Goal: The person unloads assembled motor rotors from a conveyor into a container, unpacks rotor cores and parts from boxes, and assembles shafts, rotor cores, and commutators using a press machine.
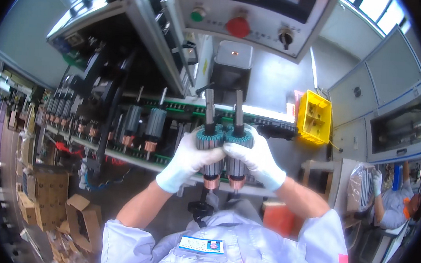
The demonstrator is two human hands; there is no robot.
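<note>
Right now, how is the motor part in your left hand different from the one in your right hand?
The left rotor sits in the left hand; the right rotor sits in the right hand. The left rotor's copper end hangs slightly higher than the right rotor's. Both stand upright, side by side, with dark shafts, teal-edged cores and copper ends.

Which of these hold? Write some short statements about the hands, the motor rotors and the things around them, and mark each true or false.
1. Each gloved hand, left hand and right hand, holds one rotor, left rotor and right rotor. True.
2. The two rotors are held lying flat. False: they stand upright, shafts up.
3. The bin at right is blue. False: it is yellow.
4. More rotors stand on the conveyor. True.
5. The hands are bare. False: both wear white gloves.
</note>
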